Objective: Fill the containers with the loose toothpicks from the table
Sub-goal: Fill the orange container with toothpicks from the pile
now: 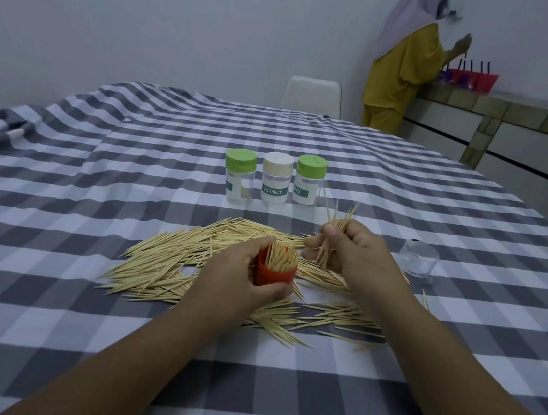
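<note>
My left hand (240,277) grips a red container (274,274) that stands open at the top and is packed with upright toothpicks. Just to its right, my right hand (350,249) holds a bundle of toothpicks (334,221), their tips fanning out above and below the fingers. A wide heap of loose toothpicks (169,263) lies on the checked tablecloth around and under both hands. Behind the heap stand three capped containers in a row: a green-lidded one (239,177), a cream-lidded one labelled TOOTHPICK (276,179) and another green-lidded one (309,181).
A clear plastic piece (419,259) lies on the cloth to the right of my right hand. A white chair (312,95) stands at the table's far edge. At the back right a person (411,65) stands at a counter with a red rack (471,79).
</note>
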`<move>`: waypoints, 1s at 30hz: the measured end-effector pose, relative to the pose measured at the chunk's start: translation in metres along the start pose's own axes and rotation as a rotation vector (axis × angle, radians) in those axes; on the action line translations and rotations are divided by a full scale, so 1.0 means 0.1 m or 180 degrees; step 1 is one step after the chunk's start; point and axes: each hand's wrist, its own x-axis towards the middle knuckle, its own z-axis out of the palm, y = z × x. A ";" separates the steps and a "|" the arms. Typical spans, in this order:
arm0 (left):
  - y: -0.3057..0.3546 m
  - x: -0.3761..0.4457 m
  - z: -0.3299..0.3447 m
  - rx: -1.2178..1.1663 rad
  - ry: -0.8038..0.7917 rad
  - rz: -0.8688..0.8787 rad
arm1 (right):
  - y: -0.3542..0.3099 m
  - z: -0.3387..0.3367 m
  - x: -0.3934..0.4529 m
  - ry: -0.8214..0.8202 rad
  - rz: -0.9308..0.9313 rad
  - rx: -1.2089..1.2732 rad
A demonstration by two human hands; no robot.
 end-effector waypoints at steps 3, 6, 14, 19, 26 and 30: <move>0.01 0.00 0.00 0.0027 0.0002 0.0029 | 0.01 0.09 -0.02 0.0056 -0.0059 0.0441; 0.01 0.00 0.01 0.0032 -0.0025 0.0043 | 0.00 0.17 -0.05 0.0234 -0.0235 0.0770; 0.01 0.00 0.01 0.0073 -0.0027 0.0069 | 0.09 0.30 -0.12 0.0313 -0.0718 0.0606; 0.01 0.00 0.00 0.0105 -0.0034 0.0155 | 0.17 0.38 -0.17 -0.0184 -0.0300 0.0310; 0.00 0.00 0.00 0.0208 0.0013 0.0201 | 0.12 0.34 -0.17 -0.0172 -0.0287 0.0339; 0.01 0.00 0.00 0.0258 0.0002 0.0214 | 0.12 0.33 -0.18 -0.0333 -0.0299 0.0060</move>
